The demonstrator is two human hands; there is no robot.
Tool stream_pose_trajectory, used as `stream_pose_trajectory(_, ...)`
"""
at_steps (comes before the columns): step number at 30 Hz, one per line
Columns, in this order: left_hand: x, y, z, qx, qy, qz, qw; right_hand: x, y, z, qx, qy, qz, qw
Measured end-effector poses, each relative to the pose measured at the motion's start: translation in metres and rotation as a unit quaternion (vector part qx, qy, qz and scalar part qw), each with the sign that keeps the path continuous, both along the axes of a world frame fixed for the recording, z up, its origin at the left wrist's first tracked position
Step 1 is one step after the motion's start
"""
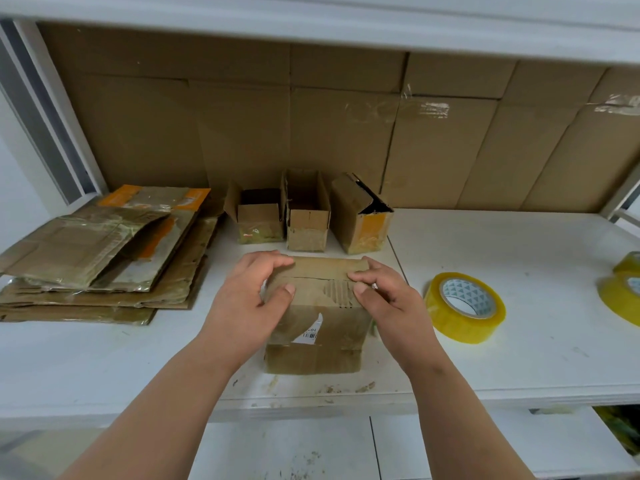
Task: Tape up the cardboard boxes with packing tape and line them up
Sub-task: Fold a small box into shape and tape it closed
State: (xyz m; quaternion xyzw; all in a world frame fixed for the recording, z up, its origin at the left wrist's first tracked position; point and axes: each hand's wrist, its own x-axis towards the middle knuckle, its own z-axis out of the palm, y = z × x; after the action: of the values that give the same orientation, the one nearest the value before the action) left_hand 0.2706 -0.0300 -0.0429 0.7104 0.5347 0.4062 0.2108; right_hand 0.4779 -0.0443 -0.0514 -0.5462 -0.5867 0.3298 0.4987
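Cardboard box sitting on white table, near front edge, centre of head view. Left hand and right hand gripping box top from both sides, fingers curling over far edge, thumbs pressing flaps down. Three open boxes standing in row just behind. Flattened boxes lying stacked at left. Yellowish tape roll lying right of box, apart from it; second roll sitting at right edge.
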Motion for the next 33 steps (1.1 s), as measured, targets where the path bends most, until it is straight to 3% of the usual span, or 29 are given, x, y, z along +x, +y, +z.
stream_pose_trajectory(8,0.008,-0.002,0.006,-0.019,0.004,0.004,1.0,0.011,-0.006,-0.015,0.058,-0.115,-0.052,0.99)
stream_pose_trajectory(12,0.012,-0.005,0.006,-0.022,-0.008,0.018,1.0,0.034,-0.002,-0.032,0.061,-0.183,-0.212,0.958)
stream_pose_trajectory(15,0.014,-0.007,0.005,-0.02,-0.007,0.026,0.999,0.065,0.001,-0.039,-0.082,-0.303,-0.293,0.903)
stream_pose_trajectory(18,0.016,-0.009,0.004,-0.027,-0.016,0.035,0.999,0.083,0.0,-0.038,-0.232,-0.399,-0.291,0.838)
stream_pose_trajectory(22,0.019,-0.006,0.005,-0.005,0.018,0.067,0.998,0.09,0.002,-0.03,-0.254,-0.471,-0.263,0.803)
stream_pose_trajectory(25,0.023,-0.003,0.008,0.027,0.062,0.085,0.994,0.087,0.001,-0.03,-0.24,-0.462,-0.236,0.821)
stream_pose_trajectory(30,0.025,-0.001,0.014,0.036,0.1,0.06,0.993,0.079,0.0,-0.017,-0.142,-0.304,-0.228,0.914)
stream_pose_trajectory(33,0.024,-0.002,0.019,0.034,0.121,0.053,0.991,0.068,-0.004,0.005,-0.064,-0.235,-0.193,0.95)
